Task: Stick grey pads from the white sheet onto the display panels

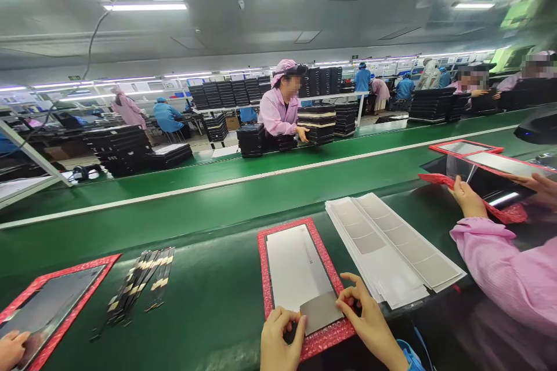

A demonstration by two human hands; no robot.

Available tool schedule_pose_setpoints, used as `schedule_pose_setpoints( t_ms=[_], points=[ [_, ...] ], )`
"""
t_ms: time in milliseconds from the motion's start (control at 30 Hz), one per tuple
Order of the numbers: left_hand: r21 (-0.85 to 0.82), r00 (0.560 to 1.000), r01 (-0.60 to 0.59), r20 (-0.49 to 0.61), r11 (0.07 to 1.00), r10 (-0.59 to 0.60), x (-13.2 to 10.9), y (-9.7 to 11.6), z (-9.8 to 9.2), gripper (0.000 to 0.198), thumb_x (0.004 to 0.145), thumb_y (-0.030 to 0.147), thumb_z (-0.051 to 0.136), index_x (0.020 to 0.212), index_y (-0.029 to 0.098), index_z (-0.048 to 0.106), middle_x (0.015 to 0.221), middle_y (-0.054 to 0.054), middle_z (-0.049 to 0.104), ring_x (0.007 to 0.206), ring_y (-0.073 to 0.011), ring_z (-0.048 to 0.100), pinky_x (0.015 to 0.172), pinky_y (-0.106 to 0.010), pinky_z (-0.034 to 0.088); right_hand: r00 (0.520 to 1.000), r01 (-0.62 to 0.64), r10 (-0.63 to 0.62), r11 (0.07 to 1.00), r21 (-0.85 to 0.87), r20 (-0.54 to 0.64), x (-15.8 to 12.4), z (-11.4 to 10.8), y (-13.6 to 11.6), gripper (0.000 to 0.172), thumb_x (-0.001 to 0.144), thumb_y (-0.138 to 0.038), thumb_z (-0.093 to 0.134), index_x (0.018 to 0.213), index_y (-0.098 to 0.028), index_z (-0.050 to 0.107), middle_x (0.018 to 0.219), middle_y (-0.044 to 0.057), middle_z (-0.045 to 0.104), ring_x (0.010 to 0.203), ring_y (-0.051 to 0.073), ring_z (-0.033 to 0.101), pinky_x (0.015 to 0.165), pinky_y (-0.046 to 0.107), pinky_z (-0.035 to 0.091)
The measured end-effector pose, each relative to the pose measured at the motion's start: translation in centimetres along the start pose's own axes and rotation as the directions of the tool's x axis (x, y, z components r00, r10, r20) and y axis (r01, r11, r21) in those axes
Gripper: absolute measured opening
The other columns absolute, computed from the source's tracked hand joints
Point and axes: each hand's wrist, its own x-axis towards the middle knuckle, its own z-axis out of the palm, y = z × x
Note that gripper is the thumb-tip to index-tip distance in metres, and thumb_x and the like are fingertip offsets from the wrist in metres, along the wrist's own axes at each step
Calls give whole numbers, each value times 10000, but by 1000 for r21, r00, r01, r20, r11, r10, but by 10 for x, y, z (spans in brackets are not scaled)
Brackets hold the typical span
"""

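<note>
A flat panel with a silvery white back lies on a sheet of red bubble wrap in front of me. Over its near end is a grey rectangular sheet, slightly bowed. My left hand pinches the left edge of this sheet between thumb and forefinger. At the opposite edge, my right hand pinches it too, the other fingers curled. Whether the sheet's underside touches the panel I cannot tell. Just right of the panel lie white backing sheets carrying rows of similar grey rectangles.
Dark strips lie in a bundle to the left, near another panel on red wrap with a person's hand. At right, a co-worker's hands hold a dark glossy panel. Across the green conveyor, a person handles black stacked trays.
</note>
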Motion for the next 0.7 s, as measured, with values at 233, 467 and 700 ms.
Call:
schedule_pose_setpoints(
  t_ms=[233, 467, 700],
  points=[
    [-7, 1000, 2, 21, 1000, -1, 0, 0, 0, 390, 820, 491, 455, 593, 198, 578, 594, 1, 510, 588, -143, 482, 589, -248, 365, 999, 19, -20, 1000, -17, -29, -1, 1, -1, 367, 825, -272, 482, 1167, -247, 349, 718, -45, 579, 651, 133, 535, 650, 258, 407],
    [-14, 1000, 9, 19, 1000, -9, 0, 1, 0, 367, 819, 470, 472, 600, 198, 583, 601, 3, 523, 590, -141, 481, 597, -251, 366, 1000, 19, -20, 999, -33, -23, -3, 3, 2, 352, 841, -287, 460, 1169, -242, 339, 745, -30, 569, 683, 143, 534, 672, 268, 416],
    [4, 1000, 9, 28, 1000, -9, 1, 0, -1, 359, 814, 467, 487, 599, 195, 578, 600, 6, 509, 591, -138, 481, 591, -248, 363, 997, 47, -49, 998, -44, -53, -3, 4, 5, 325, 836, -288, 475, 1146, -238, 392, 736, -28, 571, 671, 138, 537, 681, 258, 438]
  ],
)
